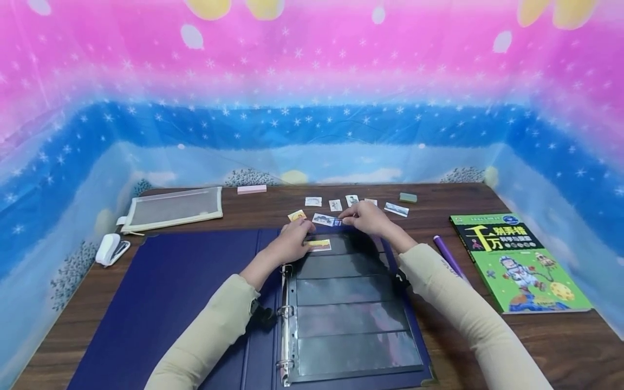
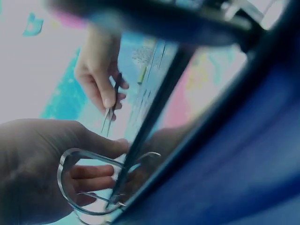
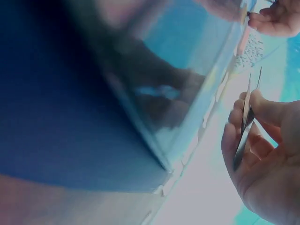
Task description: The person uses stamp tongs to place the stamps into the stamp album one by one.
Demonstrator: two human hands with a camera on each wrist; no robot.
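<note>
A pair of metal tweezers (image 3: 244,124) is in my right hand (image 1: 368,218), pinched between thumb and fingers. Its two tips stand slightly apart, with nothing visible between them in the right wrist view. They point left, near a small blue-and-white stamp (image 1: 324,219) just beyond the stamp album's top edge. My left hand (image 1: 288,242) rests at the top of the black pocket page (image 1: 341,291), bent fingers and thumb touching it by a yellow-and-red stamp (image 1: 319,245) at the top pocket. Another yellow stamp (image 1: 296,215) lies just beyond the left fingers. The open metal ring (image 2: 65,183) shows before the left hand.
Several stamps (image 1: 313,201) lie behind the navy binder (image 1: 170,287). A mesh zip pouch (image 1: 175,208), a white stapler (image 1: 111,250) and a pink block (image 1: 251,189) are at left. At right are a green block (image 1: 408,197), a purple marker (image 1: 448,255) and a green book (image 1: 519,262).
</note>
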